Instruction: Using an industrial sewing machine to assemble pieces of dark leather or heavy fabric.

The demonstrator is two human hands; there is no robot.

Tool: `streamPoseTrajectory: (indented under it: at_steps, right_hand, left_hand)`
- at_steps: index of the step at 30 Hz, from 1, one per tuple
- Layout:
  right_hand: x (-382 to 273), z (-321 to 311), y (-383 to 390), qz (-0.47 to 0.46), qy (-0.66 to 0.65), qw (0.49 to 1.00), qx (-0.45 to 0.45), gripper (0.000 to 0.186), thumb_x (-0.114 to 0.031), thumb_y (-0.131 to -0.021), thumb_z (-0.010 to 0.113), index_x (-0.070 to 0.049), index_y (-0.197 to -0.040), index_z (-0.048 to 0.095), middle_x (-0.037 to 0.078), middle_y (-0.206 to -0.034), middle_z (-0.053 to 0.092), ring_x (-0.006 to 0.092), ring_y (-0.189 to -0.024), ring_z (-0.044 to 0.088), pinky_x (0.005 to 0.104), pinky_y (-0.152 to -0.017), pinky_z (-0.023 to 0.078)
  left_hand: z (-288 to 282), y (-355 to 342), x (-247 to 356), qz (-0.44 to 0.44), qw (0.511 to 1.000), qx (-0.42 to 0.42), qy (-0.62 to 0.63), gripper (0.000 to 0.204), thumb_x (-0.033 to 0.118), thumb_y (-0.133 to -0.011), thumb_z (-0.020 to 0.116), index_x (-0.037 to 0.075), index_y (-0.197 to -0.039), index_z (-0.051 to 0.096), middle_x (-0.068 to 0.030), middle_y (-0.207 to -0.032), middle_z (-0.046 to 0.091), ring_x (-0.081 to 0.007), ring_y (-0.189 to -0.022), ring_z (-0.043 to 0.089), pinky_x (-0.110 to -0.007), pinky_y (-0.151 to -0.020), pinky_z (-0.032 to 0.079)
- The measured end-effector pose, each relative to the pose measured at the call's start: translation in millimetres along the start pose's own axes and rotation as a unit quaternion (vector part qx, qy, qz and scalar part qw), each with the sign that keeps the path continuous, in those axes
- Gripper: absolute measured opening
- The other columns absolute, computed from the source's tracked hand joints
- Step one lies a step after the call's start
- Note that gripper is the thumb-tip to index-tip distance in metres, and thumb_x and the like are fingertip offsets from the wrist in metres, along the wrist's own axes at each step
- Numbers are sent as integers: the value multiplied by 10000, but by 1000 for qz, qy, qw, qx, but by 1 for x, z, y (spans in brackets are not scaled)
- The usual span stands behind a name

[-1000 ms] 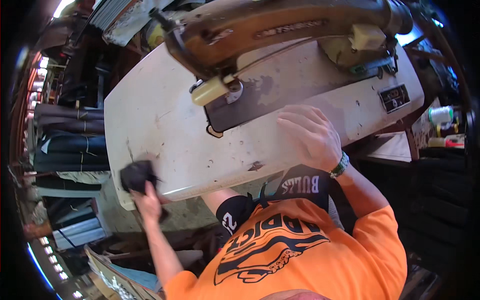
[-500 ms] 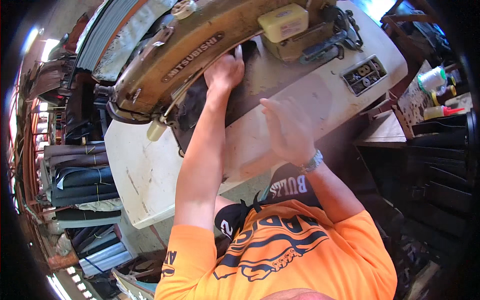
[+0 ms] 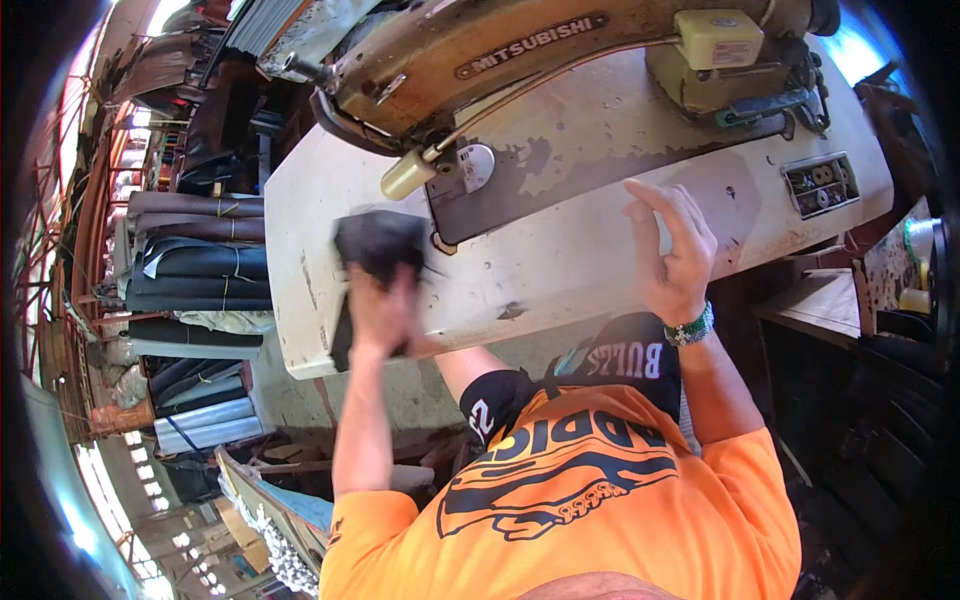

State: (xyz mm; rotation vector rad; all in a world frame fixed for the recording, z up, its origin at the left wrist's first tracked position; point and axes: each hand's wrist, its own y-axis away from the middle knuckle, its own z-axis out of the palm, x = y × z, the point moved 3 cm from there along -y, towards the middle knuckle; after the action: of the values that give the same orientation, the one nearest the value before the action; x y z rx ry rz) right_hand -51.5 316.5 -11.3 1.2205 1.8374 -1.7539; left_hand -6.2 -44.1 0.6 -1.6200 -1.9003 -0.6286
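My left hand (image 3: 382,312) is closed on a dark, floppy piece of material (image 3: 380,243) above the left part of a white sewing table (image 3: 300,230). Motion smears both, so I cannot tell whether the piece is leather or cloth. To the right, my right hand (image 3: 680,250) is held over the table's near edge, fingers stretched and nothing in it. A brown industrial sewing machine (image 3: 480,75) spans the far side, its small light-coloured lamp (image 3: 408,175) hanging near the needle plate (image 3: 474,166).
A recessed tray (image 3: 820,185) with bobbins sits in the table's right end. Rolls of dark material (image 3: 200,265) are stacked on a rack at the left. A wooden stand (image 3: 815,305) is at the right, beside thread spools (image 3: 918,240).
My left hand has come away from under the machine arm toward the left near side, bringing the dark piece along. The view has shifted, and my right hand stays open over the table.
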Motion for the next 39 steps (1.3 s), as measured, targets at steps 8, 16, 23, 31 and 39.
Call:
streamPoseTrajectory:
  at_steps: [8,16,23,31,39]
  right_hand:
    - [-10,7,-7,-12,68,995,-66,234,55,-838,620,-5,-1060,667,138,-778,615,309,-696,579,386,-645,448]
    - [-12,19,5,16,134,986,-99,195,48,-897,568,21,-1063,666,117,-795,631,230,-700,594,333,-651,466]
    - [-14,21,8,56,160,981,-91,193,47,-924,537,43,-1072,661,107,-789,623,204,-704,586,318,-657,470]
    - [-2,16,2,33,172,978,-112,204,13,-958,552,27,-1129,662,92,-978,661,160,-817,589,289,-753,485]
    - [-6,24,-3,25,130,986,-104,200,13,-907,612,-5,-1094,681,114,-873,652,227,-776,611,327,-729,488]
  left_hand:
    - [-12,-159,-70,69,982,-51,165,290,165,-970,539,-52,-1137,634,-221,-1244,638,-337,-1215,554,-390,-1070,398]
    - [94,-301,59,351,906,-43,-234,400,333,-895,622,113,-1228,652,-115,-1348,607,-309,-1269,528,-418,-1090,389]
    - [2,-385,-40,141,954,12,-264,515,564,-931,484,140,-1130,698,-178,-1103,701,-343,-1045,665,-424,-915,514]
    - [-252,-135,-319,-77,945,181,-260,629,475,-995,396,15,-1416,483,-235,-1491,431,-373,-1403,366,-401,-1167,285]
    - [-160,61,-212,-94,918,211,-321,570,405,-1022,405,-61,-1309,565,-260,-1415,511,-421,-1346,420,-449,-1155,273]
